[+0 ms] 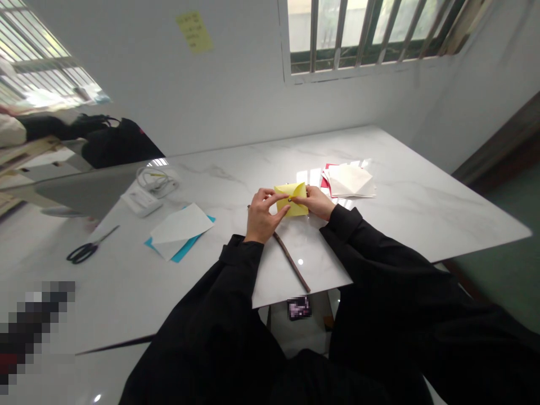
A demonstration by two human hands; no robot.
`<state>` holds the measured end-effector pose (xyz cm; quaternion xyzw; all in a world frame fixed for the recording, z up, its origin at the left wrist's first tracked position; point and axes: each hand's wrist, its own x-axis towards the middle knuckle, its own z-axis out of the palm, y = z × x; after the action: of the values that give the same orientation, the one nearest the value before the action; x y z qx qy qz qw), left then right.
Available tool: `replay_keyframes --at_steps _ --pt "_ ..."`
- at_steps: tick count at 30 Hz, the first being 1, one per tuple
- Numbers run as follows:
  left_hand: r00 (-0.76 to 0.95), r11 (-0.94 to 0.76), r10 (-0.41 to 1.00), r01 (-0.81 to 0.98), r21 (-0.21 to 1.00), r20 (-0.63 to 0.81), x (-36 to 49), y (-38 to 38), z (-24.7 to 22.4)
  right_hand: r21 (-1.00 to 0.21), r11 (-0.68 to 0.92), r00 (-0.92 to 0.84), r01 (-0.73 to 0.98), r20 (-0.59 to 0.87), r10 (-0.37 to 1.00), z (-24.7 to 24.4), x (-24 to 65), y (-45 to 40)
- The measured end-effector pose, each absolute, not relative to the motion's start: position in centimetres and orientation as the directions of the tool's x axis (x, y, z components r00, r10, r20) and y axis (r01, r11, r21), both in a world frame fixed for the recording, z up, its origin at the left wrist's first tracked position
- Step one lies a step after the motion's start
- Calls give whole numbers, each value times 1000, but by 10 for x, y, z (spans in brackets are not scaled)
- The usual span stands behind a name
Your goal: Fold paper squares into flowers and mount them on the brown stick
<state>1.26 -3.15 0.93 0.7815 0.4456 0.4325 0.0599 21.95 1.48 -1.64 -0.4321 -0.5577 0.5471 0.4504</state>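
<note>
from the head view, the left hand (pixel 265 215) and the right hand (pixel 314 201) meet over a folded yellow paper (pixel 291 201), which sits near the middle of the white marble desk (pixel 415 211). both hands are closed narrow on it, pinching from either side, and the right fingertips (pixel 298 198) press in near its centre, where a small dark spot shows; it is too small to tell what it is. the step in hand looks like folding or creasing this paper, with its corners drawn towards the middle.

whatever the paper needs now, the hands have working room: bare marble lies ahead of it and to the right, out to the desk's long right edge. a thin brown stick (pixel 292 261) runs from under the left hand to the near edge, close enough to catch the left wrist or a sliding sheet. a stack of white paper over red (pixel 348 181) lies just beyond the right hand, limiting room that way. further left are a white sheet on a blue sheet (pixel 181 225) and black-handled scissors (pixel 86 250), well apart from the hands. a white cable (pixel 157 181) lies near the far left corner.
</note>
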Motion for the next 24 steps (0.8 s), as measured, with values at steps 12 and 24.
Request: replay_keyframes --at_steps 12,24 --pt "249 -593 767 629 504 592 12 -31 8 -991 127 -418 -32 129 899 -16 223 12" --pt "241 -567 782 659 495 575 15 -36 13 -994 101 -412 -33 105 905 -9 220 8"
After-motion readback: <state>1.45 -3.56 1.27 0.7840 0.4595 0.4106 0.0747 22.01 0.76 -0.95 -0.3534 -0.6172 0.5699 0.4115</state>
